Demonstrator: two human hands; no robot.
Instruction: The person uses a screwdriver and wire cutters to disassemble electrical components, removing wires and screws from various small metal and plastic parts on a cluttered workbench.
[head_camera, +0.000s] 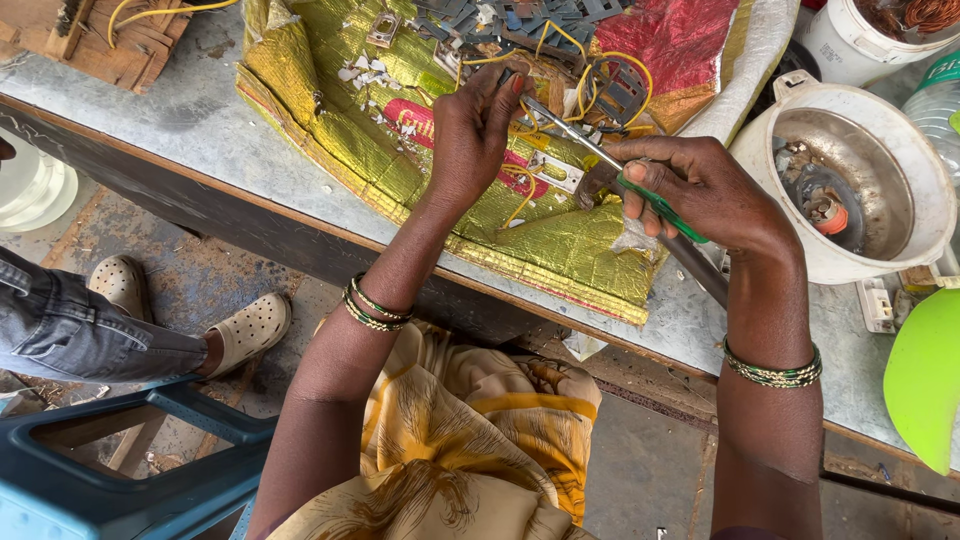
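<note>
Right hand (700, 195) clamped shut on a screwdriver (640, 185) with a green handle; metal shaft runs up-left, tip at the left hand's fingertips. Left hand (470, 135) fingers pinched together on a small part at the shaft tip; can't tell what the part is. Both hands work over a crinkled gold-and-red foil sack (420, 160) spread flat on the tabletop (210, 130), grey sheet metal, scuffed. On the sack: yellow wires (585, 75) looped around small metal brackets, white plastic chips scattered far left. A small white plate (555, 172) lies just beside the left hand. Right of the right hand: round white appliance pot (850, 180) with bare metal inside, an orange piece at its bottom. Near right edge: bright green curved plastic piece (925, 380). Far left: wooden block (100, 35). Another person's sandalled foot (250, 325) on the floor, left.
</note>
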